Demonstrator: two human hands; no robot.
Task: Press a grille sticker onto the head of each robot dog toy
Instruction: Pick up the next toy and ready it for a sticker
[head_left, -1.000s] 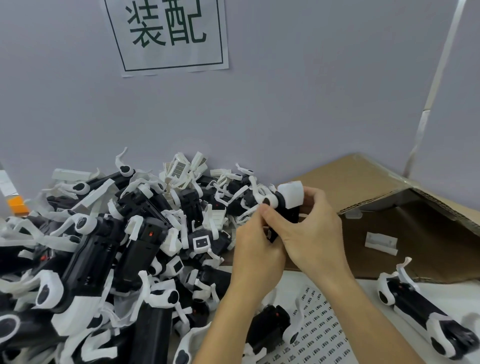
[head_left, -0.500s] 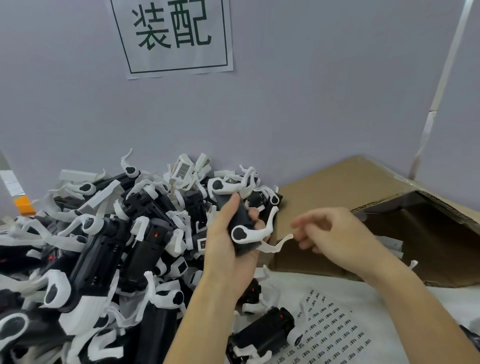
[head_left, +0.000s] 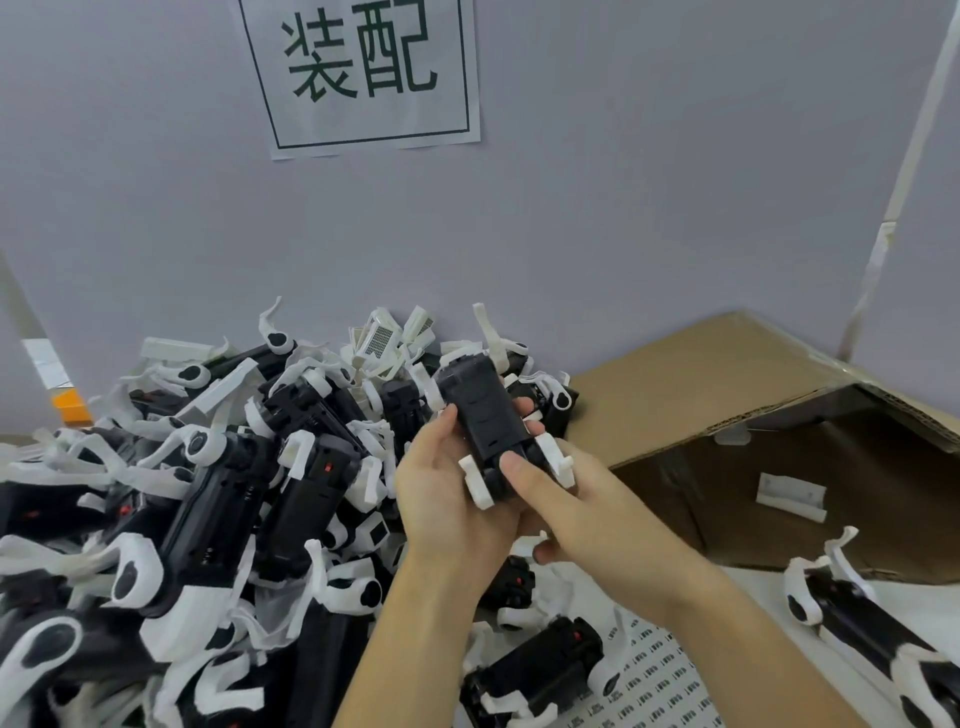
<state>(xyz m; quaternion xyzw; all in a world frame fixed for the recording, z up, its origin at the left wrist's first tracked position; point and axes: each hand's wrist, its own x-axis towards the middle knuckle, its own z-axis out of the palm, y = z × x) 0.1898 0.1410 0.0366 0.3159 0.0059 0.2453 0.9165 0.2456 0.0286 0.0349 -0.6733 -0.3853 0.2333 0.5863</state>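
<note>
Hands grip toy dog between pile and box.

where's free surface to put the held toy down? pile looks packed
Left is crowded: the toy pile covers the table up to the wall. Free patches: the white strip between the cardboard box and the lone toy at right, and the box floor around one white part. The sticker sheet should stay uncovered.

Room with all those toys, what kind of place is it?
Probably a toy factory's assembly bench. A big pile of robot dogs lies heaped on it, a sticker sheet lies below the hands, a carton stands open alongside, and a printed sign hangs on the wall.
</note>
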